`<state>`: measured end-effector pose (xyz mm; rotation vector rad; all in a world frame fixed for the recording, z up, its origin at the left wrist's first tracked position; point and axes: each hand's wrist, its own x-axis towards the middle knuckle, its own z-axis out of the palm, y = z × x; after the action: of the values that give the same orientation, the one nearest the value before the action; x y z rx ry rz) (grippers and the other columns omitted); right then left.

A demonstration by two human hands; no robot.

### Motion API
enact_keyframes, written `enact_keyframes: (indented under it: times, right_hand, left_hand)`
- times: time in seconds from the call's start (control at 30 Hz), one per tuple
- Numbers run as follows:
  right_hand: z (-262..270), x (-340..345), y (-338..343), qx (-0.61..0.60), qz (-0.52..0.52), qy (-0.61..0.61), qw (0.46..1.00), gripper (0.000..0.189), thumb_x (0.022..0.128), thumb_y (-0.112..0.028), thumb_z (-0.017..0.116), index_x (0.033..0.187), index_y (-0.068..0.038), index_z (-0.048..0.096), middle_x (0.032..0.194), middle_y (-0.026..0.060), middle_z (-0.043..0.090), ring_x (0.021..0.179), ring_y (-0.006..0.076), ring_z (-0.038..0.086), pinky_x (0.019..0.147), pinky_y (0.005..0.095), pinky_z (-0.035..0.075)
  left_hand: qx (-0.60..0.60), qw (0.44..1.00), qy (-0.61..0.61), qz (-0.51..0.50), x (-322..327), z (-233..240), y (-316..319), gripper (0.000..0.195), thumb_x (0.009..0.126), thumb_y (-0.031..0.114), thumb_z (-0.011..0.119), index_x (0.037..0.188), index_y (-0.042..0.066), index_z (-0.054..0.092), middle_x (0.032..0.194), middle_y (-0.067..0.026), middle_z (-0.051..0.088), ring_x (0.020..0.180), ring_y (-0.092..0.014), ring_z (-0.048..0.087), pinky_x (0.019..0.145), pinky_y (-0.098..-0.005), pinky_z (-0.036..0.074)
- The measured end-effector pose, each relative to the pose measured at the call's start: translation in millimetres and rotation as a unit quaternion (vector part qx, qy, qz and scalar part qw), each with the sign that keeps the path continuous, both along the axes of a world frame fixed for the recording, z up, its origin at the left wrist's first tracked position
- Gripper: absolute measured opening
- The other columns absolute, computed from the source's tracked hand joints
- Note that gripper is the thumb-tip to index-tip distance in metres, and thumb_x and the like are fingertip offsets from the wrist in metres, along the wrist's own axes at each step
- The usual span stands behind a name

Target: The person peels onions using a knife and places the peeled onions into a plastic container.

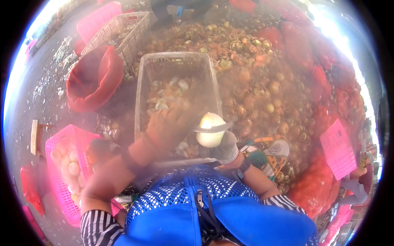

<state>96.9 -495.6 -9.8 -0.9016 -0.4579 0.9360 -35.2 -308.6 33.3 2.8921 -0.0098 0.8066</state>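
A peeled white onion [210,139] sits in my right hand [229,149], which wears a pale knitted glove; its fingers are mostly hidden behind the onion. A curved knife blade [212,128] lies across the onion's front; its handle is not clear. Just left of it, my left hand [167,123] hovers over a pale plastic crate [140,92], back upward. Blur and haze hide its fingertips, so I cannot tell if it grips the knife. Inside the crate lie onion peelings and scraps [169,92].
Unpeeled onions [261,95] are heaped to the right, beside red mesh sacks [317,187]. At left stand a pink basket of peeled onions [69,169], an open red sack [94,80] and a small wooden stool [35,138]. Another person's legs [161,13] show at the top.
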Motion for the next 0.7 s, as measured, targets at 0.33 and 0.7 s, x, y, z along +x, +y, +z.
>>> enact_keyframes:
  times: [0.33, 0.7]
  right_hand:
    - [0.0, 6.8, 7.1, -0.002, 0.009, -0.026, 1.0, 0.073, 0.079, -0.012, 0.083, 0.146, -0.005, 0.052, 0.137, 0.0149, 0.063, 0.122, 0.0243, 0.063, 0.102, 0.0362, 0.054]
    - [9.6, 2.7, 51.5, -0.035, 0.113, -0.283, 0.952, 0.071, 0.083, -0.011, 0.079, 0.147, -0.003, 0.051, 0.137, 0.0153, 0.063, 0.121, 0.0239, 0.063, 0.102, 0.0362, 0.053]
  left_hand:
    - [-0.097, 0.92, 0.361, 0.116, 1.0, -22.3, 44.2, 0.038, 0.091, 0.015, 0.064, 0.128, 0.007, 0.065, 0.107, -0.0162, 0.074, 0.101, -0.033, 0.072, 0.087, -0.0404, 0.058]
    - [-0.655, 0.724, 0.168, 0.137, -8.8, -10.9, 12.5, 0.05, 0.085, 0.021, 0.079, 0.129, 0.004, 0.063, 0.092, -0.0056, 0.07, 0.071, -0.012, 0.064, 0.058, -0.0267, 0.052]
